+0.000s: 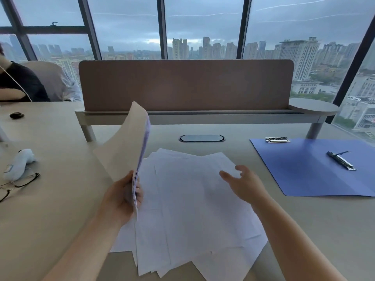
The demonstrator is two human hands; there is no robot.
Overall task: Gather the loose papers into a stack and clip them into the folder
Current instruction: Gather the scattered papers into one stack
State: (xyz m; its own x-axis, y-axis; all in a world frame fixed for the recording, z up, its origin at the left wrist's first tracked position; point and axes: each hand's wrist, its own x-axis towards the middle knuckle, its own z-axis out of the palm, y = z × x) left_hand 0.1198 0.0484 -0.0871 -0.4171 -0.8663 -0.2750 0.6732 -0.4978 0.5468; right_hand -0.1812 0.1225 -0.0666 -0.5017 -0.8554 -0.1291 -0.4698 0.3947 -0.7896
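Note:
My left hand [121,199] grips the lower edge of a held stack of papers [127,145], raised upright and tilted left above the desk. Several loose white papers [192,209] lie overlapping and fanned out on the desk in front of me. Over their right part hovers my right hand [243,181], fingers apart and holding nothing. An open blue folder [308,169] lies flat at the right, with a metal clip [277,139] at its top edge and a long clip bar [342,160] near its middle.
A brown divider panel [186,84] stands across the back of the desk [50,199]. Glasses [18,184] and a white object [19,162] lie at the left, a small black item [16,115] further back. Another person [18,82] sits at far left. A cable port [202,138] is set in the desk.

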